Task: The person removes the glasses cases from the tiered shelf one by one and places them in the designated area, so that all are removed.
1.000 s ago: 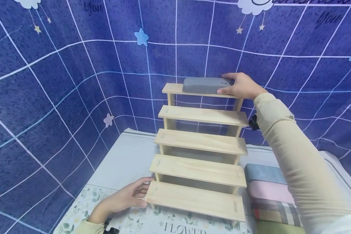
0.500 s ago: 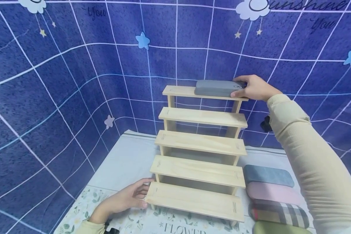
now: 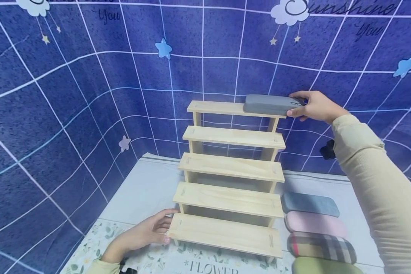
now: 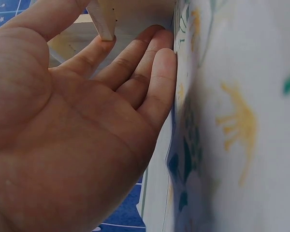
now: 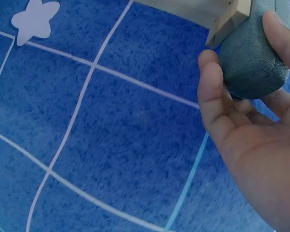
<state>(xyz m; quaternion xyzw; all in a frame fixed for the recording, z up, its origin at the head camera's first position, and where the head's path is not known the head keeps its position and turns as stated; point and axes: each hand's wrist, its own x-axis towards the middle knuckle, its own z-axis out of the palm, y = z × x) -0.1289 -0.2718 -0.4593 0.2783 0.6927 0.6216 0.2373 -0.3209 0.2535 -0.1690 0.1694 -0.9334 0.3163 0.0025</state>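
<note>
A five-step wooden shelf (image 3: 229, 167) stands on the table. A grey glasses case (image 3: 267, 104) lies on the right end of the top step (image 3: 215, 108), its end overhanging the edge. My right hand (image 3: 296, 104) grips that overhanging end between thumb and fingers. In the right wrist view the case (image 5: 253, 58) sits between the thumb and fingers of my right hand (image 5: 244, 48). My left hand (image 3: 157, 230) rests with fairly straight fingers against the left end of the bottom step (image 3: 222, 234). The left wrist view shows the open palm of my left hand (image 4: 135, 72) touching a shelf leg (image 4: 102, 21).
Several glasses cases lie in a row right of the shelf: blue (image 3: 309, 204), pink (image 3: 315, 224), plaid (image 3: 322, 247) and green (image 3: 325, 266). A pale cloth (image 3: 140, 190) with a flower print covers the table. A blue grid backdrop (image 3: 72, 95) hangs close behind and to the left.
My right hand has slid the grey case to the right along the top step, from its middle to beyond the right end. The left hand has stayed put.
</note>
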